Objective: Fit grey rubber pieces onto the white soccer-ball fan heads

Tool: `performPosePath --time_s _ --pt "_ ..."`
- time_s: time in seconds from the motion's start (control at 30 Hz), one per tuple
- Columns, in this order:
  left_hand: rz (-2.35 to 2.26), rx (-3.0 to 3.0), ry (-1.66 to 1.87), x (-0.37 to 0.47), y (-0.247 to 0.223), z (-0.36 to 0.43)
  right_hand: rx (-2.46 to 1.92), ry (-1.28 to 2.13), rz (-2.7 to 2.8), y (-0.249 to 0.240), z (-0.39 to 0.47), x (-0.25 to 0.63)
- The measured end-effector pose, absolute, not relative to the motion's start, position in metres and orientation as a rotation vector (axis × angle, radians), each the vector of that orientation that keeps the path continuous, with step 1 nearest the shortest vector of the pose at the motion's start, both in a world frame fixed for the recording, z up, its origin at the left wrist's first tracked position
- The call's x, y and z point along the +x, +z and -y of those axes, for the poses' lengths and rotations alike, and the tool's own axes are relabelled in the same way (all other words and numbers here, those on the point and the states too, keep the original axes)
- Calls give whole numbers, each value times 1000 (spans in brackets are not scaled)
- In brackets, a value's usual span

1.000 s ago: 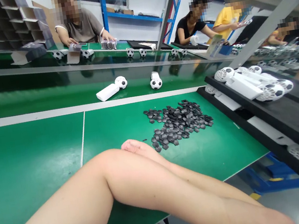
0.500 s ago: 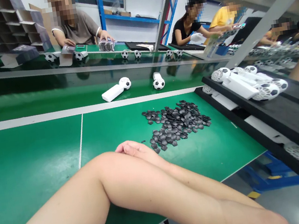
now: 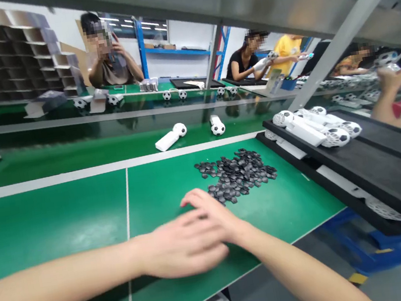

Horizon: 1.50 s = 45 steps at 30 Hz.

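Observation:
My left hand [image 3: 185,247] reaches in from the left with its fingers stretched out, slightly blurred, and nothing shows in it. It lies across my right hand [image 3: 222,216], hiding part of that hand's fingers. The right hand's visible fingers extend leftward over the green table, loosely bent, with no object showing in them. Just beyond the right hand lies a spread pile of small black pentagon-shaped pieces [image 3: 241,172]. The right fingers are near the pile's front left edge; whether they touch it I cannot tell.
Past the white strip, white devices with football-patterned heads [image 3: 170,137] lie on a green belt [image 3: 110,151]. Black trays [image 3: 376,164] with more devices stand at right. A slanted metal post [image 3: 341,34] rises behind them. Several people work across the belt. A blue stool [image 3: 373,245] stands below.
My left arm has swung from across my right forearm to the left, and its hand now overlaps my right hand. The view has tilted up. A person opposite has raised both hands.

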State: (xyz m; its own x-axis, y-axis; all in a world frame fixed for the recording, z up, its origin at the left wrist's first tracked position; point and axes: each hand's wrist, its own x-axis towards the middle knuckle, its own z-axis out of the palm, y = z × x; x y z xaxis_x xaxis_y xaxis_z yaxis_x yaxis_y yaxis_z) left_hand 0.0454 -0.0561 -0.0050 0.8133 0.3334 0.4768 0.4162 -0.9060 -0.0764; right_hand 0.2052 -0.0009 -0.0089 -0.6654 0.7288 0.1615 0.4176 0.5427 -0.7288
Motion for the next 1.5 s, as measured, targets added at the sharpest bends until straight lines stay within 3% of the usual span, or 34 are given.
performPosePath --time_s 0.1,0.2,0.33,1.07,1.5 --pt "1088 -2560 -667 -60 -16 74 -1249 560 2482 -5 1 238" --pt "1691 -2210 -714 -142 -40 104 -1436 419 2446 -23 -6 260" --pt "2149 -1876 -902 -171 -59 124 -1313 298 2318 -58 -31 261" --pt "2304 -1841 -845 -158 -55 122 -1181 264 2222 -83 -59 264" --pt "2382 -1393 -810 -347 30 0 -1214 387 2105 -55 -24 255"
